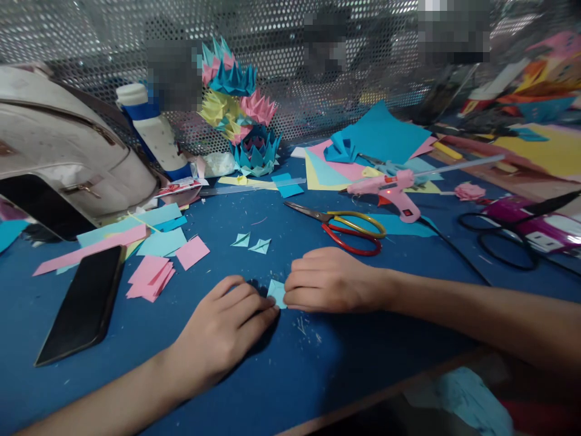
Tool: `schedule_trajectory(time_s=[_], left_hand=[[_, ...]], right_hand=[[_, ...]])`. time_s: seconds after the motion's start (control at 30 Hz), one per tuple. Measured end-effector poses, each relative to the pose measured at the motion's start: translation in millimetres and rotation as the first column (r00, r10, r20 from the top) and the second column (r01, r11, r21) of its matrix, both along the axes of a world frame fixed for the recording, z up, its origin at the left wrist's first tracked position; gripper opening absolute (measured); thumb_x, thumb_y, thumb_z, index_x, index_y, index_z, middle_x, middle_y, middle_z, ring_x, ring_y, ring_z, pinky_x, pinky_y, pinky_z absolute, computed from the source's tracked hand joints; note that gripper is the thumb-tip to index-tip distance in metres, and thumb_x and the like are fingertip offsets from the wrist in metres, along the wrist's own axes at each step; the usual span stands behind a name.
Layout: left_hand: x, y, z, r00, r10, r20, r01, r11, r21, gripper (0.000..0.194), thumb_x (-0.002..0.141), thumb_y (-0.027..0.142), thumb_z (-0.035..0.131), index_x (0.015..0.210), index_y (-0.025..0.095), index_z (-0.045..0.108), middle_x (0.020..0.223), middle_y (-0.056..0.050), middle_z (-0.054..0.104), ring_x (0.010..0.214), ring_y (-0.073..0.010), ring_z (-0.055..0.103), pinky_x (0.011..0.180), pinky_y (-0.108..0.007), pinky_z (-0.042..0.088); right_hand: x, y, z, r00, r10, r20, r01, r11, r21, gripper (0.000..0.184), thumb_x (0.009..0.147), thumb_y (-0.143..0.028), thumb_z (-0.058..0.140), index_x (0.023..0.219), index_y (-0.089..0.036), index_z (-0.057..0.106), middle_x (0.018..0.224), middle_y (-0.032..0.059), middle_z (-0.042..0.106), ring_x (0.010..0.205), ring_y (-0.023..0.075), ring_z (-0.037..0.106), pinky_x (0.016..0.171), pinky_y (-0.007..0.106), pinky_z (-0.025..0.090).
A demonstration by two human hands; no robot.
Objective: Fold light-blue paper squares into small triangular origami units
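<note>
A small light-blue paper square [276, 292] lies on the blue table between my hands, with crease lines showing on it. My left hand [227, 324] has its curled fingertips on the square's left edge. From the other side, my right hand [329, 280] holds the right edge under closed fingers, which hide part of the paper. Just beyond them rest two small folded light-blue paper pieces [260, 245]. Scissors [351, 229] with one red and one yellow handle lie behind my right hand.
Pink paper squares [152, 277] and a black phone [86, 303] lie at left. A pink glue gun [394, 189] with its cord stands at right. Behind are a folded-paper flower stack [256, 148], a glue bottle [154, 130], a pale bag [59, 139] and coloured sheets [385, 136].
</note>
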State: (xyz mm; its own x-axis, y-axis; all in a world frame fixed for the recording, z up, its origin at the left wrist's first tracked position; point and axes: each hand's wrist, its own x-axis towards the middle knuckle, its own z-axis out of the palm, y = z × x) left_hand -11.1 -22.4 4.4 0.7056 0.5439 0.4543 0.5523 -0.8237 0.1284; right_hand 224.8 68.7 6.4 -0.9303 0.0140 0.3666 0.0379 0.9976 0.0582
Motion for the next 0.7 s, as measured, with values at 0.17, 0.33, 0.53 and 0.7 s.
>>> schedule_trajectory(time_s=[0.17, 0.33, 0.53, 0.7], left_hand=[[-1.7, -0.2, 2.1, 0.998, -0.032, -0.049, 0.036, 0.995, 0.089, 0.035, 0.106, 0.012, 0.033, 0.107, 0.012, 0.068, 0.099, -0.007, 0.073, 0.085, -0.0181, 0.061, 0.089, -0.038, 0.042], [-2.8, 0.7, -0.6, 0.999, -0.001, -0.051, 0.004, 0.998, 0.063, 0.036, 0.106, 0.014, 0.032, 0.107, 0.015, 0.068, 0.098, -0.006, 0.072, 0.083, -0.0172, 0.059, 0.089, -0.038, 0.041], [-6.1, 0.1, -2.8, 1.000, 0.007, -0.018, -0.007, 1.000, 0.017, 0.033, 0.106, 0.013, 0.034, 0.111, 0.014, 0.066, 0.098, -0.006, 0.071, 0.087, -0.0183, 0.059, 0.090, -0.039, 0.038], [-5.4, 1.7, -5.4, 0.997, 0.070, -0.021, -0.069, 0.997, 0.024, 0.024, 0.103, 0.013, 0.044, 0.115, 0.015, 0.064, 0.092, -0.004, 0.069, 0.083, -0.0167, 0.059, 0.089, -0.037, 0.040]], right_hand=[[-0.9, 0.5, -2.1, 0.999, -0.052, -0.015, 0.046, 0.964, -0.261, 0.022, 0.102, -0.029, 0.048, 0.093, -0.019, 0.066, 0.089, 0.0007, 0.069, 0.081, 0.0132, 0.056, 0.072, 0.027, 0.038], [-2.0, 2.0, -3.7, 0.996, -0.084, 0.004, 0.080, 0.927, -0.365, 0.016, 0.099, -0.027, 0.054, 0.091, -0.018, 0.066, 0.086, 0.0019, 0.066, 0.082, 0.0133, 0.055, 0.071, 0.025, 0.040], [-1.0, 5.3, -4.1, 0.990, -0.142, 0.023, 0.137, 0.878, -0.459, 0.015, 0.098, -0.026, 0.056, 0.091, -0.018, 0.067, 0.086, 0.0014, 0.065, 0.081, 0.0131, 0.051, 0.071, 0.025, 0.038], [-4.9, 3.6, -2.8, 0.963, -0.243, 0.116, 0.263, 0.750, -0.608, 0.014, 0.096, -0.027, 0.061, 0.086, -0.019, 0.065, 0.085, -0.0007, 0.065, 0.083, 0.0133, 0.052, 0.072, 0.026, 0.037]])
